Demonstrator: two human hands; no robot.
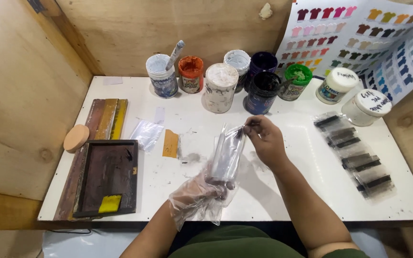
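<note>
1. Left hand, in a loose clear plastic glove, grips the lower end of a clear plastic sleeve with a dark strip inside.
2. Right hand, bare, pinches the sleeve's top edge, fingers narrow.
3. The sleeve hangs between both hands above the table's middle, long axis running near-to-far, slightly tilted right.
4. White table, ink-smudged; paint jars along the far edge, packed sleeves to the right, a screen-print frame to the left, plywood walls around.
</note>
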